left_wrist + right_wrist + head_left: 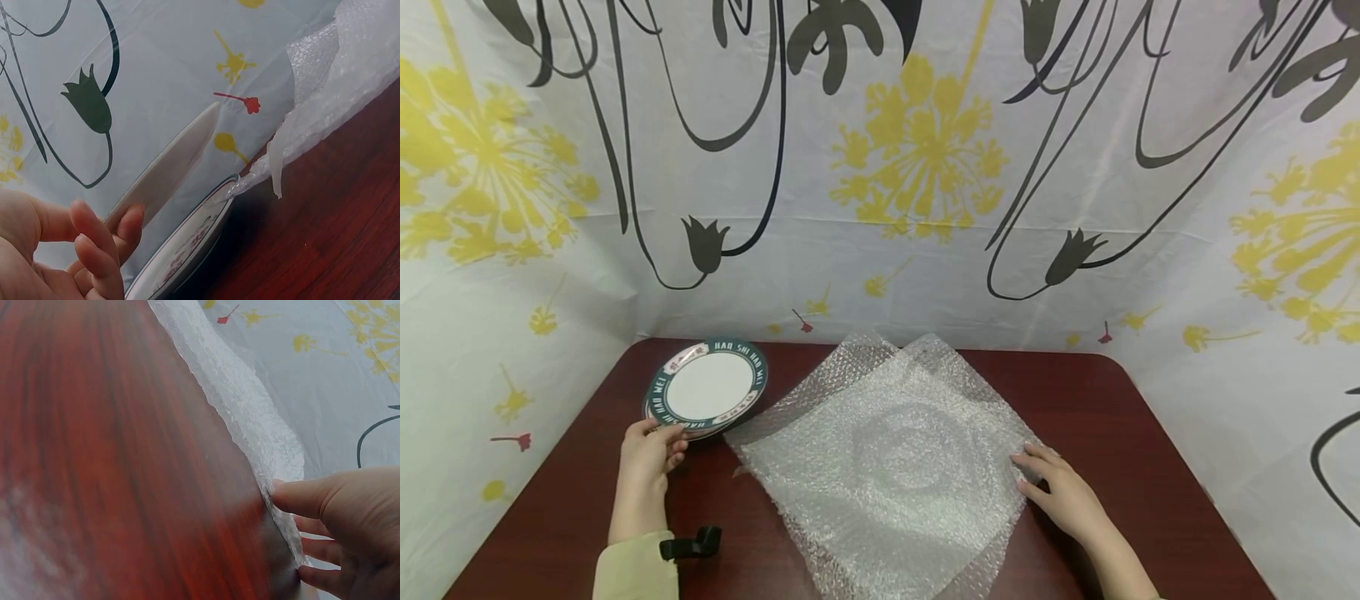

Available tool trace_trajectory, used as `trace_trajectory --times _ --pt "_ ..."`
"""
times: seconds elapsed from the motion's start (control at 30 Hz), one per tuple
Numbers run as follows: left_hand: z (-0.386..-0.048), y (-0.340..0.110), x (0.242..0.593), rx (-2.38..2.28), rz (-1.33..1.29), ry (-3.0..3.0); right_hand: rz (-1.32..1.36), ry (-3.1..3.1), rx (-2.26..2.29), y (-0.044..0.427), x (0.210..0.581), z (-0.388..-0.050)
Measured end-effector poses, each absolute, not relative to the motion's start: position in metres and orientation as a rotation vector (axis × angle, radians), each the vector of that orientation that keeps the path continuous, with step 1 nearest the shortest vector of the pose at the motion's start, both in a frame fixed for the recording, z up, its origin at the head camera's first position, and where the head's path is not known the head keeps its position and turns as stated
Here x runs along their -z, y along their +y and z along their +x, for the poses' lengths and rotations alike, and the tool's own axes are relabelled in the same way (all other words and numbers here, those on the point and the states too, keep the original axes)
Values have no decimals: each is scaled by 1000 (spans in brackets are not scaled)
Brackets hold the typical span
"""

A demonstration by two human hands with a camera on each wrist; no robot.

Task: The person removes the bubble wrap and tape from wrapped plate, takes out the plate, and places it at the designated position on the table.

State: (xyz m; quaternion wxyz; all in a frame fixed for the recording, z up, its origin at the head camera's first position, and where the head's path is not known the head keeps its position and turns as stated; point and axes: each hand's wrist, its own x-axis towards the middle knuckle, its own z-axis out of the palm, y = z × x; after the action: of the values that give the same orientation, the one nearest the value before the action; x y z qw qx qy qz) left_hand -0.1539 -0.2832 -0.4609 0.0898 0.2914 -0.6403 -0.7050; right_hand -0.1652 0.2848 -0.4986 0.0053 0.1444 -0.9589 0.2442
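Note:
My left hand (651, 454) pinches the near edge of a plate (709, 385) with a dark green lettered rim, at the table's left. In the left wrist view this plate (172, 159) is tilted up, seen nearly edge-on, above a second plate (187, 247) with a reddish pattern inside. At the middle lies bubble wrap (880, 508) in overlapping layers, with a faint round outline showing in it. My right hand (1063, 492) touches the wrap's right corner, its fingers loosely bent; in the right wrist view the fingertips meet the wrap's edge (250, 425).
The dark red wooden table (1150, 492) has rounded far corners. A patterned white cloth (1075, 150) with yellow and grey flowers stands behind it and at both sides. A black strap (692, 543) circles the left sleeve (636, 571).

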Motion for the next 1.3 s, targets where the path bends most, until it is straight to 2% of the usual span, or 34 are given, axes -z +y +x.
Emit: trace_trajectory --times 1.3 --pt "-155 -293 476 2066 952 -1851 441 -3010 -765 285 499 -165"
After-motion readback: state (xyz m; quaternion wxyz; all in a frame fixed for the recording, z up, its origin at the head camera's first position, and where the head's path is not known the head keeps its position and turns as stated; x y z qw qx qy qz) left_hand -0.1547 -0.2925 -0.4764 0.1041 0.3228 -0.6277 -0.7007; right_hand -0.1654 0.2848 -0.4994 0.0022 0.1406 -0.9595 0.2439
